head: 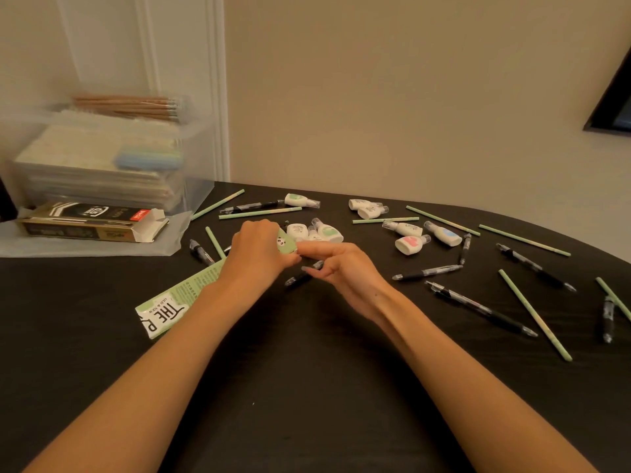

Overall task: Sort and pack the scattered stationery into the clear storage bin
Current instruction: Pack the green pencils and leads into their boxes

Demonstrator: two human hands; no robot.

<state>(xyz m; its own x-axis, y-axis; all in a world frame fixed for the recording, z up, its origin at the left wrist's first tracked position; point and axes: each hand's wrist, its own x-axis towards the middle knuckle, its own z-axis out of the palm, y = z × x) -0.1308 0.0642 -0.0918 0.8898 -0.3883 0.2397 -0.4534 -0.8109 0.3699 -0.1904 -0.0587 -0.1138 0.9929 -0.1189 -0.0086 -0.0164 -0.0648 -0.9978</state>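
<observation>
Forearms first, reaching in from the near edge across the black table (pixel 307 397). Gripping a small green panda-print piece (pixel 284 245) in the left hand (pixel 254 250), probably to steady it for sorting (might be the flap of the green box (pixel 170 307) under that wrist, can't tell). Touching its edge with the right hand (pixel 341 269), forefinger straight, other fingers loosely curled over a black pen (pixel 302 275); no telling whether actually holding it. Clear storage bin (pixel 196 186) parked far left, already stacked with paper. Plenty left to pack: green pencils (pixel 532 314) and white bottles (pixel 327 233) scattered right and far.
</observation>
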